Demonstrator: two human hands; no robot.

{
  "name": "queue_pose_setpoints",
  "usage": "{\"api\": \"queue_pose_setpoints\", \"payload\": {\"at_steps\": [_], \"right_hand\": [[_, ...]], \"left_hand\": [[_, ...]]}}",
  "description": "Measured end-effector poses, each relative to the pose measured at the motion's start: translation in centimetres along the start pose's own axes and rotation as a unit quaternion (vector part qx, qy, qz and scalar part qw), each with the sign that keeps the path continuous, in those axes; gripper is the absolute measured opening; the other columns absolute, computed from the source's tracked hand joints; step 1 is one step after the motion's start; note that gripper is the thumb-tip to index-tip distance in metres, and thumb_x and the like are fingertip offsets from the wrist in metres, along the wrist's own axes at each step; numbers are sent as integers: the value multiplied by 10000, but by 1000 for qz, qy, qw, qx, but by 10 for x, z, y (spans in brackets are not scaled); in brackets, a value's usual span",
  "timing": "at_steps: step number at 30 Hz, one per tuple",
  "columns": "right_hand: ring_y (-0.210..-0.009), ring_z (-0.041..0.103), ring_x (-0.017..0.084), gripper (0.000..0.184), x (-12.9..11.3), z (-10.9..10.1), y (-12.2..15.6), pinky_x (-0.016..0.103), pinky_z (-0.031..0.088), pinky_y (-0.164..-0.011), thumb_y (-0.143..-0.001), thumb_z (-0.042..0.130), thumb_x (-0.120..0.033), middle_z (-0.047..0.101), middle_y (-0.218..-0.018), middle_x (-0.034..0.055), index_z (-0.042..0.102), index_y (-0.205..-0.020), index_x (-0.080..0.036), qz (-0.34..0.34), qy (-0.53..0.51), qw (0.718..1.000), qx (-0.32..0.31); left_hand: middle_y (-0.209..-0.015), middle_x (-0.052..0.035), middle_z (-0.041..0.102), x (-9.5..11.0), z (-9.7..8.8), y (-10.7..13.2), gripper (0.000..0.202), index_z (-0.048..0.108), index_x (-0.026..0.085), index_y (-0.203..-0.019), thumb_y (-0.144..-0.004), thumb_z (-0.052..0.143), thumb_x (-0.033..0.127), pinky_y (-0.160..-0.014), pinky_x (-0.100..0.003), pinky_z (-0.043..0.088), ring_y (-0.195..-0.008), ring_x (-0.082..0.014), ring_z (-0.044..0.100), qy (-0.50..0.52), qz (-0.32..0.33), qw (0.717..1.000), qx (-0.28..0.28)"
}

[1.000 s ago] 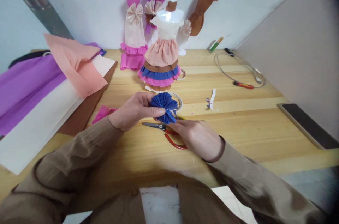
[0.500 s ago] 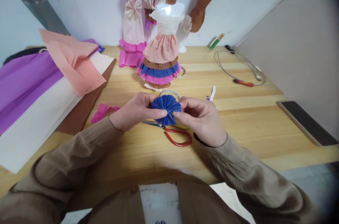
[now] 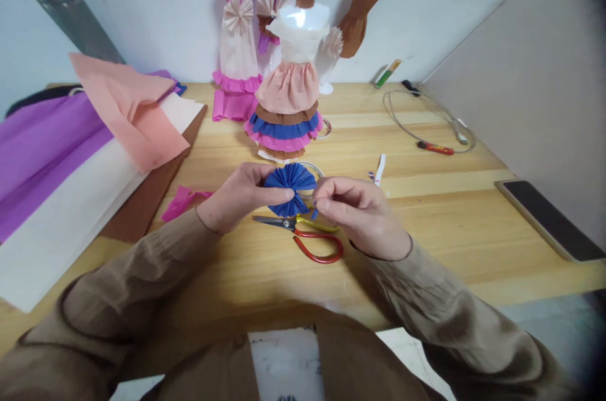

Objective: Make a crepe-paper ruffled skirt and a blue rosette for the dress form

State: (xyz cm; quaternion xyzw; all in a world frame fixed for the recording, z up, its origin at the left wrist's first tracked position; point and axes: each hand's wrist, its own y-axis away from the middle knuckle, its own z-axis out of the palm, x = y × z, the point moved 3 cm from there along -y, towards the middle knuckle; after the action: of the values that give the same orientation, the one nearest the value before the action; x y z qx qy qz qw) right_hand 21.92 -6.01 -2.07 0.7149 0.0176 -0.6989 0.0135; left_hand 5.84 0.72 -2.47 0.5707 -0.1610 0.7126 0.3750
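My left hand [image 3: 237,196] pinches a pleated blue paper fan [image 3: 288,189] and holds it just above the wooden table [image 3: 426,224]. My right hand [image 3: 362,215] is closed in a pinch at the fan's right edge, its fingertips on the blue paper. Red-handled scissors [image 3: 305,237] lie shut on the table right under both hands. A tape ring [image 3: 315,168] sits behind the fan, mostly hidden by it.
A small mannequin in a layered paper dress [image 3: 290,98] stands behind the hands, with other paper dresses [image 3: 237,41] at the wall. Sheets of purple, white, peach and brown crepe paper [image 3: 71,161] lie left. A phone [image 3: 549,218], a cable [image 3: 426,120] and a red-handled tool [image 3: 435,148] lie right.
My right hand rose from the scissors to the fan and now pinches its right edge. The fan has shifted slightly left and up in my left hand.
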Motion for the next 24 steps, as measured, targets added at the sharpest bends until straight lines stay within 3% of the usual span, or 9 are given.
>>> {"api": "queue_pose_setpoints", "payload": {"at_steps": [4, 6, 9, 11, 16, 18, 21, 24], "right_hand": [[-490, 342, 111, 324, -4, -38, -3, 272, 255, -473, -840, 554, -309, 392, -520, -30, 461, -547, -206, -78, 120, 985, 101], [-486, 344, 122, 356, -5, -65, -5, 285, 251, -481, -857, 517, -284, 379, -502, -25, 430, -519, -216, -116, 221, 953, 169], [-466, 318, 125, 443, -2, -106, -8, 291, 247, -491, -873, 529, -337, 319, -464, -34, 351, -481, -232, -139, 365, 885, 252], [-460, 362, 130, 453, 6, -127, -12, 294, 279, -491, -880, 524, -387, 361, -447, -28, 378, -480, -233, -115, 423, 863, 249], [-518, 521, 155, 143, 29, -161, -20, 303, 400, -526, -705, 673, -280, 591, -551, 21, 624, -590, -211, -77, 457, 859, 218], [-544, 563, 170, 53, 38, -166, -22, 318, 443, -553, -683, 664, -237, 649, -623, 42, 679, -643, -206, -63, 484, 850, 200], [-615, 607, 186, 141, 46, -165, -24, 347, 491, -608, -720, 611, -221, 716, -814, 89, 745, -759, -201, -87, 521, 830, 179], [-590, 573, 166, 177, 48, -158, -25, 349, 486, -594, -765, 600, -273, 709, -889, 113, 750, -724, -189, -130, 534, 814, 188]], "left_hand": [[-715, -64, 753, -1, 1, 0, 189, 743, 89, -787, -685, 797, 239, -640, -240, 544, -638, -146, 680, 10, -10, 1000, -15], [-717, -69, 759, -1, 2, 0, 199, 744, 89, -813, -689, 796, 236, -637, -242, 548, -645, -156, 693, 14, -14, 1000, -16], [-724, -73, 764, 0, 2, 0, 199, 743, 89, -819, -690, 798, 230, -632, -242, 550, -643, -158, 698, 21, -15, 1000, -14], [-733, -77, 767, -1, 2, 0, 197, 743, 89, -812, -691, 799, 235, -631, -245, 550, -642, -159, 697, 24, -14, 999, -17], [-730, -79, 765, -3, 1, -1, 216, 741, 90, -811, -686, 806, 255, -641, -256, 546, -640, -161, 691, 30, -14, 999, -17], [-727, -78, 763, -3, 1, -1, 223, 740, 92, -811, -689, 806, 266, -644, -257, 542, -638, -158, 686, 32, -15, 999, -16], [-724, -77, 761, -5, 1, 0, 220, 739, 92, -789, -695, 805, 280, -653, -256, 539, -637, -153, 681, 33, -15, 999, -19], [-727, -75, 761, -6, 1, 0, 223, 740, 94, -785, -682, 815, 277, -670, -268, 547, -646, -158, 685, 37, -18, 999, -19]]}}
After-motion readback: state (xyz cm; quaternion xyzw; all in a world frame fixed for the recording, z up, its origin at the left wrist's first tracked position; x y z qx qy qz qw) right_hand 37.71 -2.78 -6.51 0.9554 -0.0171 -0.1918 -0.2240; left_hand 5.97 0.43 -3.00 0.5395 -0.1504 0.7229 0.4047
